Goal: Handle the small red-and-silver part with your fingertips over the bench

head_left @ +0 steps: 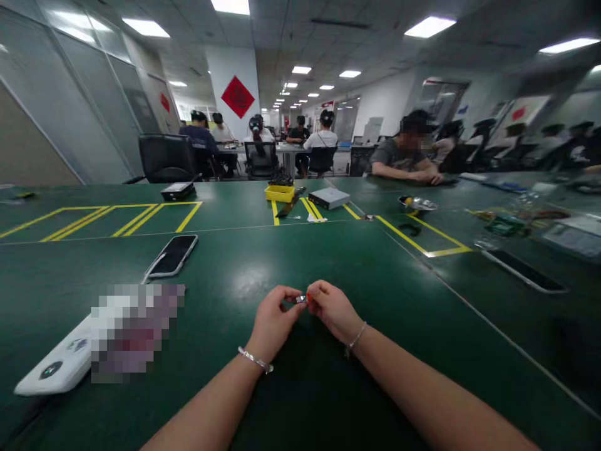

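Observation:
Just above the green table, my left hand (277, 316) and my right hand (333, 308) meet, fingertips almost touching. Between the thumb and finger of my left hand is a small silvery metal piece (301, 299). A bit of red-orange (308, 298) shows at the pinched fingertips of my right hand, against the metal piece. Whether the two are one part or two I cannot tell. Both hands are closed in a pinch, and the fingers cover most of what they hold.
To the left lie a phone (174, 255) with a cable and a white device (61, 360), partly blurred out. Farther back are a yellow bin (280, 193), a grey box (329, 198) and a black box (178, 191). Another phone (526, 270) lies right. A person (406, 150) sits across the table.

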`<state>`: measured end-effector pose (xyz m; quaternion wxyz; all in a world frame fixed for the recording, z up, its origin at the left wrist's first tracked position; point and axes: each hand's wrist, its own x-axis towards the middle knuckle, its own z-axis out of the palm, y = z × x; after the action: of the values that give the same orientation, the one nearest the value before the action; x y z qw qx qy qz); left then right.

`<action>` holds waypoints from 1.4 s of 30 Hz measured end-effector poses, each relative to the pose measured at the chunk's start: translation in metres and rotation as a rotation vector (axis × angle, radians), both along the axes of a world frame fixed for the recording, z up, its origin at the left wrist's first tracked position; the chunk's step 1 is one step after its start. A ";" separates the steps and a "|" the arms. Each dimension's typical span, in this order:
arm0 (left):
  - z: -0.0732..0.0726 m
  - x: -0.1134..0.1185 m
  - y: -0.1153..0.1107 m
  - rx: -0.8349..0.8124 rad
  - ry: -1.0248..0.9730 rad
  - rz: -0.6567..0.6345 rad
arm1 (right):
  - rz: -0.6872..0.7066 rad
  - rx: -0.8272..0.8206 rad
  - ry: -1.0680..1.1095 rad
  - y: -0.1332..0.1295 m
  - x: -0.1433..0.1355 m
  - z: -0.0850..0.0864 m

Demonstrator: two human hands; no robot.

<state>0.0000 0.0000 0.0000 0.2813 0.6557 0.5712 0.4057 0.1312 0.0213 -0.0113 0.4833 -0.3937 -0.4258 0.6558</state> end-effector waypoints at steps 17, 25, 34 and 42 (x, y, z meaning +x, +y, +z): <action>-0.008 -0.008 0.000 0.224 0.133 0.121 | -0.112 -0.084 0.037 -0.022 -0.015 0.011; -0.007 -0.009 -0.002 0.310 0.109 0.093 | -0.031 -0.147 0.126 -0.023 -0.014 0.013; -0.006 -0.007 -0.002 0.307 0.115 0.069 | -0.057 -0.046 -0.021 -0.018 -0.009 0.010; -0.003 -0.002 -0.004 0.233 0.115 0.037 | -0.069 0.106 -0.209 -0.006 -0.001 0.013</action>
<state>-0.0025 -0.0043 -0.0032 0.1624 0.6957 0.5473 0.4361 0.1303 0.0158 0.0020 0.4788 -0.4482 -0.4941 0.5708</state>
